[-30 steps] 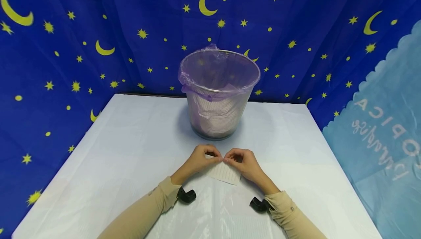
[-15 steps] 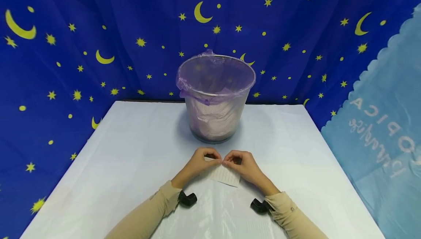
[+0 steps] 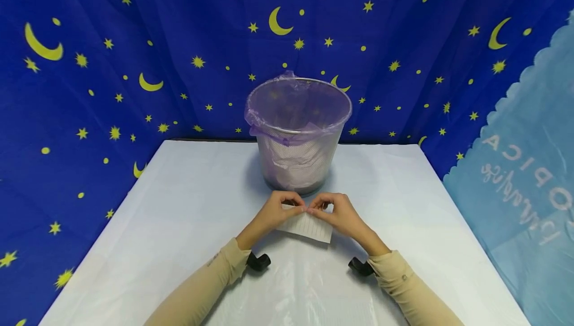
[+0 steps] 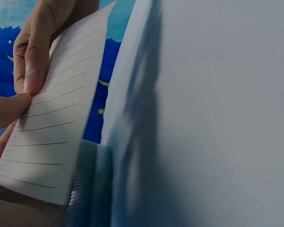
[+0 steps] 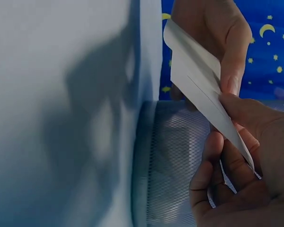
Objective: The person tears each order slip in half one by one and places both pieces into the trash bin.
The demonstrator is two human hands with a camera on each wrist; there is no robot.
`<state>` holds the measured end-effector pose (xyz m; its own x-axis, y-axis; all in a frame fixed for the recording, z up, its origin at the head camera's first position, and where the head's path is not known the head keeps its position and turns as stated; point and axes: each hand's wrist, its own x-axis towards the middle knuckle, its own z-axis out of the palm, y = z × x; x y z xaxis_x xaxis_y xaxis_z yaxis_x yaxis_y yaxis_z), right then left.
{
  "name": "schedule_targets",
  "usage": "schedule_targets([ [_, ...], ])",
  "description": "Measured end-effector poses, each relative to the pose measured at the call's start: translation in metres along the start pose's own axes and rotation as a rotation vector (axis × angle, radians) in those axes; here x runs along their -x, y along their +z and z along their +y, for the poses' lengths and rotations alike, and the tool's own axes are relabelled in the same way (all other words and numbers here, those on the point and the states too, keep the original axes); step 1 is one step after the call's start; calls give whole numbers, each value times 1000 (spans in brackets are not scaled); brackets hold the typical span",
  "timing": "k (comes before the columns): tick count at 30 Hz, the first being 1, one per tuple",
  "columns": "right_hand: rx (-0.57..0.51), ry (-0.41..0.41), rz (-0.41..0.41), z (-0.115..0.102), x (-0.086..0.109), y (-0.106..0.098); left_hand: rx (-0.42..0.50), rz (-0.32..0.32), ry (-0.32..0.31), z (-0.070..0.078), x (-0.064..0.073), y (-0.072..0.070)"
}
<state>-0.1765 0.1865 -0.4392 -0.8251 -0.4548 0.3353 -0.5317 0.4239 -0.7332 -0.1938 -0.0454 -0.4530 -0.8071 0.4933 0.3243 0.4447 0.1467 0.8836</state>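
Between both hands is a small sheet of lined paper (image 3: 309,227), lifted above the white table. My left hand (image 3: 272,216) pinches its upper edge with thumb and fingers. Right beside it, my right hand (image 3: 342,219) pinches the same edge, and the two thumb tips meet. In the left wrist view the ruled face of the paper (image 4: 54,118) shows, tilted, with dark parallel lines. From the right wrist the sheet (image 5: 194,78) appears edge-on and bent, its far corner curling. The fingers behind the paper are partly hidden.
A mesh wastebasket (image 3: 298,159) lined with a purple plastic bag (image 3: 287,139) stands just beyond the hands. The white table (image 3: 202,186) reaches back to a blue curtain (image 3: 202,27) with moons and stars. Black camera mounts (image 3: 258,262) sit at the wrists.
Both hands have moved slightly forward, toward the wastebasket, carrying the paper. More of the sheet now shows below the fingers. The head view has shifted a little.
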Motion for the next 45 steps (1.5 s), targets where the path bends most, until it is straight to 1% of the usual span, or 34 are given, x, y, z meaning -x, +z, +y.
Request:
schedule_targets([
  [5, 21, -29, -9, -9, -9, -8, -8, -33, -15, 14, -7, -10],
  [8, 33, -40, -17, -14, -14, -14, -21, -38, -14, 23, -12, -16],
  [15, 63, -55, -32, -31, -26, -28, -56, -22, 16, 39, -20, -26],
  [21, 80, -61, -28, -47, -35, -43, -70, -5, 51, 59, -28, -32],
  [25, 101, -86, -13, -55, -39, -50, -94, 9, 73, 67, -33, -35],
  [28, 114, -114, -9, -59, -41, -54, -106, 20, 72, 72, -34, -37],
  [30, 121, -130, -11, -63, -43, -56, -105, 29, 74, 76, -35, -38],
  [33, 134, -143, -10, -69, -47, -62, -100, 39, 98, 82, -38, -41],
  [38, 143, -159, -9, -82, -55, -72, -90, 43, 148, 98, -44, -48],
  [41, 135, -178, -3, -91, -59, -78, -88, 49, 166, 106, -46, -52],
  [45, 132, -187, -2, -97, -61, -82, -87, 49, 163, 113, -47, -54],
])
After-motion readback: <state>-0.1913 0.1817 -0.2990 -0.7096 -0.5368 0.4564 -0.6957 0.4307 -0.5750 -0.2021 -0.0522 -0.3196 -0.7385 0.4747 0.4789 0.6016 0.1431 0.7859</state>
